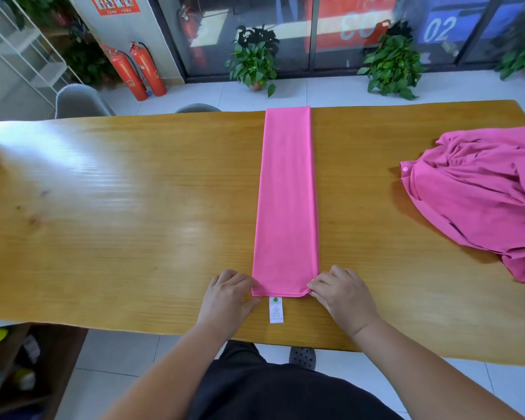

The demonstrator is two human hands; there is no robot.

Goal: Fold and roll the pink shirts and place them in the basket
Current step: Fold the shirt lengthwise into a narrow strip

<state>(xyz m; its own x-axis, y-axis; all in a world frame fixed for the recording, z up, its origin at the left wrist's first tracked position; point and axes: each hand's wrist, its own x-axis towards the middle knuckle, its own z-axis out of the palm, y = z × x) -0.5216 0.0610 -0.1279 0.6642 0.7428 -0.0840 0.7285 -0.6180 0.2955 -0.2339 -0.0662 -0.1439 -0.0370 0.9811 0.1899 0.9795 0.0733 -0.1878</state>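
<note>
A bright pink shirt lies folded into one long narrow strip across the wooden table, running from the far edge to near me. A white care label sticks out of its near end. My left hand pinches the strip's near left corner. At the near right corner, my right hand pinches the cloth too. A second, darker pink shirt lies crumpled at the table's right end. No basket is in view.
Grey chairs stand behind the table's far left side. Two red fire extinguishers and potted plants line the glass wall. A low shelf with clutter sits at my lower left.
</note>
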